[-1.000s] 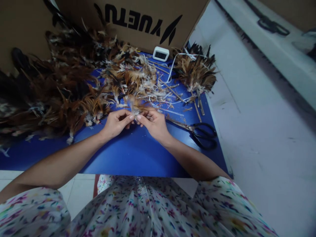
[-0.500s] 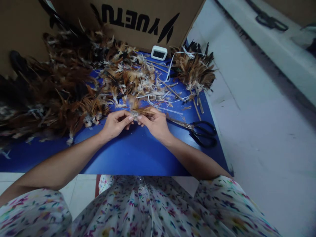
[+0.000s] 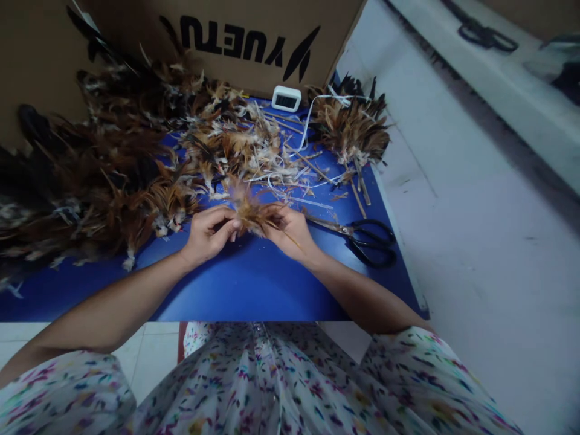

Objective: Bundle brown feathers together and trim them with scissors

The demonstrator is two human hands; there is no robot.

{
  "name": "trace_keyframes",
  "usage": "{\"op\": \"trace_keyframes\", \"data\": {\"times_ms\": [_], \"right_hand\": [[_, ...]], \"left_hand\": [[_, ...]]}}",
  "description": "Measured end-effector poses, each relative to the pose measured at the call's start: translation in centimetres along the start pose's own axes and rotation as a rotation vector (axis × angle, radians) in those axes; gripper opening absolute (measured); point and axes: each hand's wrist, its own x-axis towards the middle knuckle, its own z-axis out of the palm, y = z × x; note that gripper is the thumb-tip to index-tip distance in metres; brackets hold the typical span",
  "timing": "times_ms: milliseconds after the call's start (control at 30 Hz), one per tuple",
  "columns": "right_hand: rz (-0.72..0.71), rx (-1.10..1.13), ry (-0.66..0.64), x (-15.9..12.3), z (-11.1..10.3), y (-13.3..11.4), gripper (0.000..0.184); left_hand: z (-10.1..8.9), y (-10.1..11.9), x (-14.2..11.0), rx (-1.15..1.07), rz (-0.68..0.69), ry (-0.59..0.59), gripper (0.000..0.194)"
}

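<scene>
Between my two hands is a small bunch of brown feathers (image 3: 250, 214), fluffy and fanned out, just above the blue table (image 3: 244, 284). My left hand (image 3: 211, 234) pinches it from the left with thumb and fingers. From the right, my right hand (image 3: 290, 229) has its fingers closed on the same bunch, and some feathers lie across its thumb. To the right of that hand lie scissors (image 3: 347, 231) with black handles, blades pointing left. Beyond the hands spreads a loose heap of brown and whitish feathers (image 3: 240, 142).
Large dark-brown feather bundles (image 3: 118, 175) cover the table's left side. A cardboard box (image 3: 254, 39) stands behind, with a small white digital display (image 3: 286, 99) before it. At the back right are a feather duster head (image 3: 351, 124), thin sticks (image 3: 360, 193) and white ribbon (image 3: 308, 124).
The feather bunch has turned and fanned out; its feathers now spread towards me and over my right hand. My fingers have shifted on it. The camera view has moved slightly.
</scene>
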Motion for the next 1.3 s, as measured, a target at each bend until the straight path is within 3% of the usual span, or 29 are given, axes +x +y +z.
{"op": "trace_keyframes", "data": {"times_ms": [200,567,767,1033,1300], "right_hand": [[-0.140,-0.232,-0.081,-0.5,0.1,0.3,0.022],[-0.228,-0.207,-0.157,-0.5,0.0,0.3,0.020],[-0.157,-0.224,-0.155,-0.6,-0.2,-0.2,0.016],[0.029,-0.326,-0.133,-1.7,-2.3,-0.4,0.010],[-0.186,-0.605,-0.134,-3.0,-5.8,-0.3,0.012]], "left_hand": [[0.0,0.3,0.2,0.056,0.110,0.009,0.021],[0.0,0.5,0.1,0.073,0.128,-0.043,0.023],[0.1,0.5,-0.1,-0.051,-0.003,-0.091,0.018],[0.2,-1.1,-0.6,-0.270,-0.283,-0.022,0.022],[0.1,-2.5,-0.4,-0.403,-0.407,0.116,0.022]]}}
